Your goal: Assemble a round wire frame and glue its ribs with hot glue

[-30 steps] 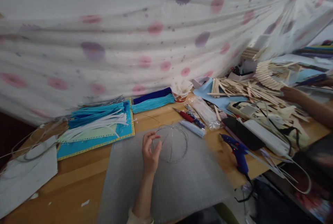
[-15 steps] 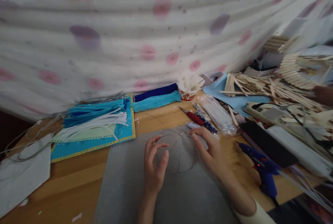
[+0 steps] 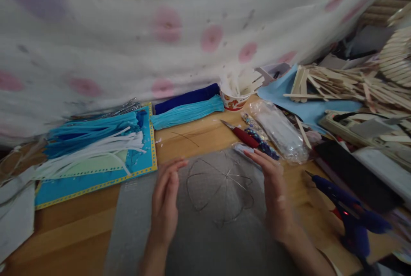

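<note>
On the grey mat (image 3: 205, 241) at the centre of the wooden table (image 3: 80, 224) lies a thin wire frame (image 3: 221, 188), several loops crossing at a hub near its middle; it rests flat on the mat, between the two hands. The left hand (image 3: 165, 207) stands on edge at 9 o'clock of the frame, palm turned toward it, fingers (image 3: 171, 173) straight and held close together, gripping nothing; whether it touches the wire I cannot tell. The right hand (image 3: 272, 190) stands likewise at 3 o'clock, palm inward, fingers extended and close together, the fingertips pointing toward 11 o'clock; it too grips nothing, and its contact with the wire is unclear.

At 12 o'clock of the frame, just beyond the mat, a red-handled tool (image 3: 242, 135) lies beside a strip of dark beads (image 3: 261, 145); at 1 o'clock sits a clear plastic bag (image 3: 279, 132), and further back a paper cup (image 3: 234, 100) holding white sticks. At 11 o'clock lie a light blue tassel bundle (image 3: 188, 113) and a dark blue one (image 3: 188, 97) behind it; at 10 o'clock blue and white strips (image 3: 96, 143) rest on a blue card (image 3: 96, 177). At 4 o'clock a blue glue gun (image 3: 349, 214) lies on the table; at 2 o'clock wooden sticks (image 3: 337, 85) are heaped over a blue sheet (image 3: 308, 107). A spotted white cloth (image 3: 160, 32) hangs behind everything.
</note>
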`<state>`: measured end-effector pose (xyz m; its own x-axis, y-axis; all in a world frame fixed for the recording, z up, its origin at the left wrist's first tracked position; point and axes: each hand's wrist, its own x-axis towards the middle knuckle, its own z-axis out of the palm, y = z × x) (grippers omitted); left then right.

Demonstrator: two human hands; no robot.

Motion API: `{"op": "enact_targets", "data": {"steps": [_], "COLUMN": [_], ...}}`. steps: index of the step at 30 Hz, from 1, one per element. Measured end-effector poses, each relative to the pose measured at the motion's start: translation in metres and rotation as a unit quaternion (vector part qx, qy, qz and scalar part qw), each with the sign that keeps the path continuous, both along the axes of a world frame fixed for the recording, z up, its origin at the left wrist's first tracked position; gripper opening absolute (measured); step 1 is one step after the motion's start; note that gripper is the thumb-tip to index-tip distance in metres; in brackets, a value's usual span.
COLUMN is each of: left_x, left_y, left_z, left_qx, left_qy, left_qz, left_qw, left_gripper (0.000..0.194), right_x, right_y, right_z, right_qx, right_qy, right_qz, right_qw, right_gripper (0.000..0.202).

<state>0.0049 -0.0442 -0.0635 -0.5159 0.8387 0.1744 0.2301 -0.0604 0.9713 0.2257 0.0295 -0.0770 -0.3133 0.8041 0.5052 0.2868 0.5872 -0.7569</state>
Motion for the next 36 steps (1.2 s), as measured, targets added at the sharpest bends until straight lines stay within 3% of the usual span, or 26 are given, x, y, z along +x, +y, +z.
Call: {"op": "enact_targets", "data": {"steps": [4, 10, 23, 36], "left_x": [-0.014, -0.002, -0.005, -0.003], "left_y": [0.019, 0.028, 0.027, 0.025], "left_z": [0.012, 0.021, 0.018, 0.024], "left_qx": [-0.021, -0.043, -0.013, -0.010], "left_qy": [0.009, 0.015, 0.019, 0.049], "left_qz": [-0.099, -0.204, -0.237, -0.248], "left_qw": [0.995, 0.978, 0.971, 0.967], "left_gripper": [0.040, 0.051, 0.043, 0.044], "right_x": [0.000, 0.000, 0.000, 0.000], "right_y": [0.003, 0.005, 0.004, 0.005], "right_z": [-0.009, -0.002, 0.005, 0.005], "right_qx": [-0.012, -0.045, -0.048, -0.040], "right_qy": [0.028, -0.061, -0.073, -0.081], "right_qz": [-0.006, 0.078, 0.106, 0.099], "right_qw": [1.000, 0.994, 0.991, 0.991], "right_gripper": [0.069, 0.071, 0.068, 0.066]}}
